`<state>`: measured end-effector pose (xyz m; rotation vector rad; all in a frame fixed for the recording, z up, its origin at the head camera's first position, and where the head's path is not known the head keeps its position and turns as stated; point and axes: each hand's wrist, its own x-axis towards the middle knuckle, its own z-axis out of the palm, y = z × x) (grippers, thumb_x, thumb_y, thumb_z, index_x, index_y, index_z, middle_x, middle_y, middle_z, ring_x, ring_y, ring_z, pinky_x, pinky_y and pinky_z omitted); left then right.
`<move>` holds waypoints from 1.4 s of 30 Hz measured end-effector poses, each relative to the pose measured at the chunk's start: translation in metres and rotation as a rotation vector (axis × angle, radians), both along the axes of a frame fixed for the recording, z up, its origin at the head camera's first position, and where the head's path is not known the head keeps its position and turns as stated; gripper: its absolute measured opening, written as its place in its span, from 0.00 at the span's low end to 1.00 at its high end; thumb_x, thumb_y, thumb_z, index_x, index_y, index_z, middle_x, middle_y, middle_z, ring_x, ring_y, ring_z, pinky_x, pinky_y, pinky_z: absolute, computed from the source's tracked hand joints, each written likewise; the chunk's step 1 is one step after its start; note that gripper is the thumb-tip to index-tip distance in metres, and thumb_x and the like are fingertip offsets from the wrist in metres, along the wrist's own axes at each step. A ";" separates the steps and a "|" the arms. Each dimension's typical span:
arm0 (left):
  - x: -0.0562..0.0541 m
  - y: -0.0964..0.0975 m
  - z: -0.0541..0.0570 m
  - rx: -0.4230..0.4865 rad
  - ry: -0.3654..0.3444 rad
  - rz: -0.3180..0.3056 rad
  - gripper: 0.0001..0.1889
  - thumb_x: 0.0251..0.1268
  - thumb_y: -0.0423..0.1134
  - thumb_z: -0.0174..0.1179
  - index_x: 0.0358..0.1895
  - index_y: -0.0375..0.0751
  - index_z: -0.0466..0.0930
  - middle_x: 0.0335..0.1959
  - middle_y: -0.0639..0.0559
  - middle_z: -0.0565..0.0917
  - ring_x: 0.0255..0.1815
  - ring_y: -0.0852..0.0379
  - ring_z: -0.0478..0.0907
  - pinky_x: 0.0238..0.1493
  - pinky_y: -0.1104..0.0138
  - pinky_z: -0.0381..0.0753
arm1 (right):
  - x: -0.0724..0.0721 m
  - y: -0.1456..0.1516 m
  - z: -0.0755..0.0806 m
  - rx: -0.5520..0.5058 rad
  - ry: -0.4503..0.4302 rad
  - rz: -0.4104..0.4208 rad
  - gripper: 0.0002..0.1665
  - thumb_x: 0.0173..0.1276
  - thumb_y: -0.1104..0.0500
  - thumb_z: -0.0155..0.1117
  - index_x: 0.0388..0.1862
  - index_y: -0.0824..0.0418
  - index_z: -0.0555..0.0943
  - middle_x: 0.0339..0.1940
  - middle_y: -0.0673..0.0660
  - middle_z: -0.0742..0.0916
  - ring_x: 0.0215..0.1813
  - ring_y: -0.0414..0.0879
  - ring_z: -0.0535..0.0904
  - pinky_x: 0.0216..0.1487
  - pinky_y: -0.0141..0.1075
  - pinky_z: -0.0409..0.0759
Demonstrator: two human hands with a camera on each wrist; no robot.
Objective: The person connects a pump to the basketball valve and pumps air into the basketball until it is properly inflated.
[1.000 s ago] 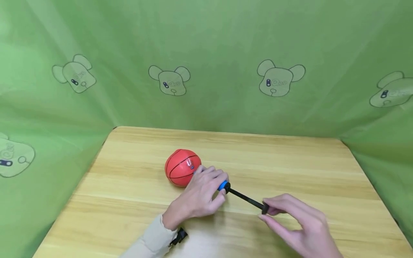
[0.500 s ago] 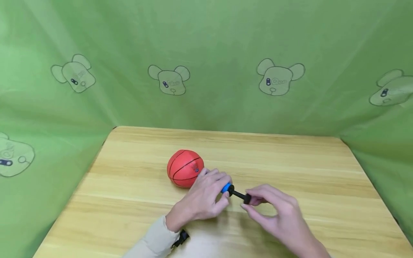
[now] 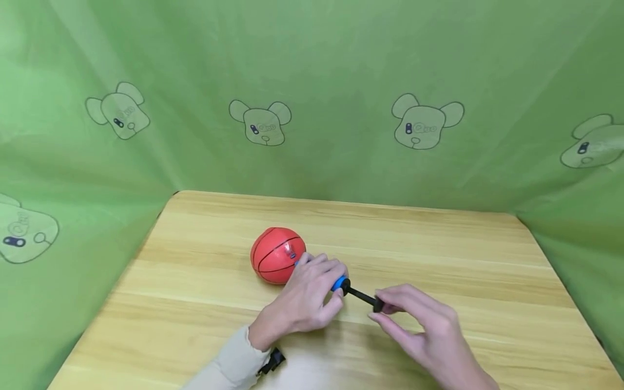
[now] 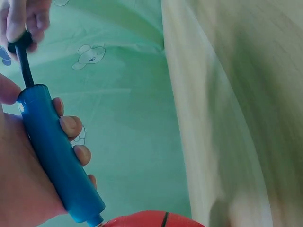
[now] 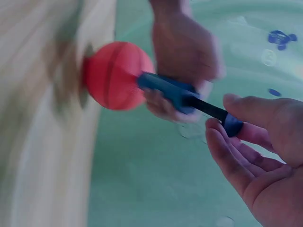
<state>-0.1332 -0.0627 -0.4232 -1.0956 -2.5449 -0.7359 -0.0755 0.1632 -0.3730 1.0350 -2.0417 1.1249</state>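
A red inflatable ball point(image 3: 277, 255) with black basketball lines rests on the table, slightly flattened in shape. My left hand point(image 3: 309, 295) grips the blue barrel of a hand pump point(image 4: 61, 156), fingers wrapped round it. The pump's nozzle end points at the ball and meets its side in the right wrist view. From the barrel's other end a black rod point(image 3: 362, 295) sticks partly out. My right hand point(image 3: 424, 325) pinches the black handle point(image 5: 232, 125) at the rod's end between thumb and fingers. In the head view most of the barrel is hidden under my left hand.
The wooden table point(image 3: 439, 244) stands against a green curtain point(image 3: 336, 65) printed with bear faces, which hangs behind it and on both sides. A small black device point(image 3: 273, 362) sits at my left cuff.
My right hand pushes the handle in toward the barrel, then draws it back out slightly. The ball and my left hand shift only a little.
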 end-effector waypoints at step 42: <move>-0.003 -0.006 0.001 -0.036 0.022 -0.011 0.05 0.62 0.46 0.48 0.37 0.53 0.70 0.31 0.63 0.70 0.33 0.62 0.65 0.44 0.62 0.63 | 0.004 0.008 0.005 -0.002 -0.066 -0.006 0.20 0.72 0.49 0.67 0.44 0.67 0.86 0.37 0.57 0.89 0.36 0.40 0.86 0.43 0.25 0.82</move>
